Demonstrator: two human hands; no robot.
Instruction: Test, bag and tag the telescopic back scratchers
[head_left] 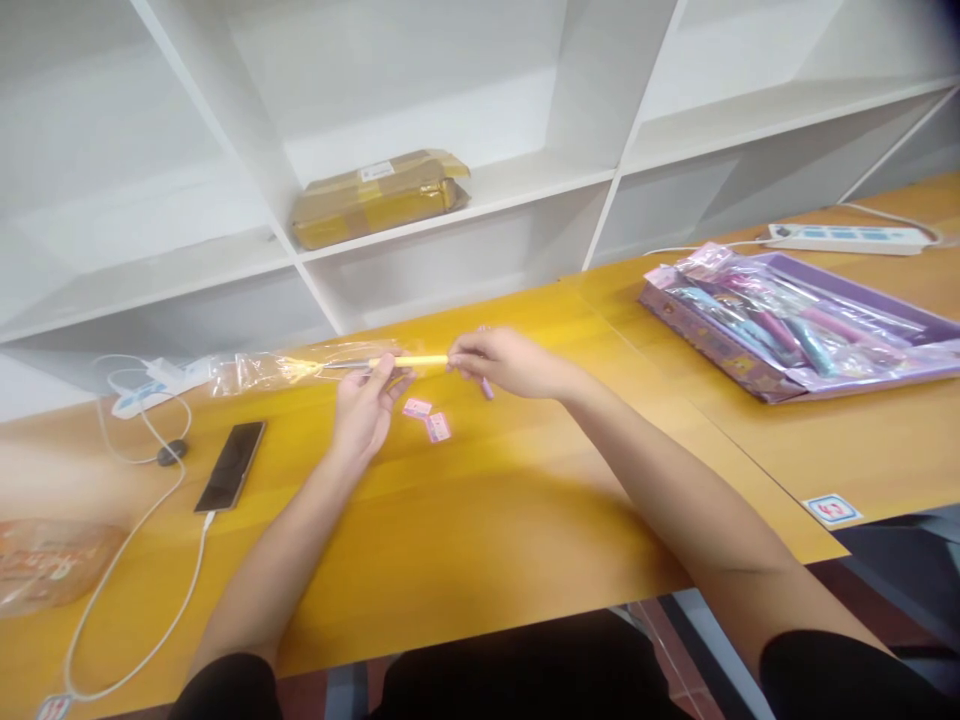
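A slim yellow stick-like item point(420, 361) lies level between my hands above the table. My left hand point(366, 400) pinches its grey left part, and the fingers of my right hand point(495, 360) close on its right end. Clear plastic packaging point(251, 372) stretches out to the left of my left hand, with a yellow piece point(300, 369) showing by it. Two small pink cards point(438, 428) lie on the table just below. A small purple item point(487, 388) is partly hidden beneath my right hand.
A purple tray point(757, 385) of wrapped items sits at the right. On the left are a phone point(231, 467) with a white cable, a power strip point(161, 385) and an orange bag point(56, 562). Behind, a cardboard box point(379, 200) rests on the white shelf. Another power strip point(851, 238) is back right.
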